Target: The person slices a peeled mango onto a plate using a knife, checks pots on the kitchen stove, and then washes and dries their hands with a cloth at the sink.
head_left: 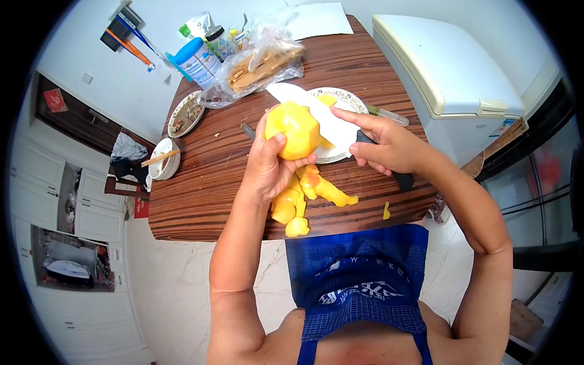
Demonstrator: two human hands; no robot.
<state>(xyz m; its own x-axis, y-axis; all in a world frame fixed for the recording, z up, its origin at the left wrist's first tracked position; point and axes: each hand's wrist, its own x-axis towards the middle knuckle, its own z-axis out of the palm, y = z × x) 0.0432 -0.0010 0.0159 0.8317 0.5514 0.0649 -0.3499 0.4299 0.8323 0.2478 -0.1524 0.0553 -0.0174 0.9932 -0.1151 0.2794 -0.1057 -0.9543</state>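
The dark striped table [201,207] spreads under and around both hands, with the white freezer [447,70] beyond the right hand, to its right, and the blue apron [359,267] nearer the body than either hand. Past the left hand, on the far side, lies a clear plastic bag [264,68] of brown pieces; well to that hand's left sits a bowl [168,165] with chopsticks [160,158] across it. The patterned plate [358,102] lies just past the right hand, partly hidden by the knife [331,126]. The right hand [389,145] is wrapped round the knife's dark handle, its index finger stretched along the pale blade, which slants across toward the far side of the left hand. The left hand [267,167] cups the yellow fruit [295,131] from below, thumb pressed on its near face; the fruit looks pared into flat facets, and I cannot tell whether the edge touches it. Bare flesh like that is probably slick, so the fruit could twist in the cupped palm if the thumb's pressure eases, and a hard stroke could then skid toward the left fingertips showing beneath it. Yellow peelings [328,191] lie just below the left hand, where a dropped fruit would likely land among them, and a small scrap [386,210], nearer the body than the right hand, could be swept off the table's near edge by a careless forearm
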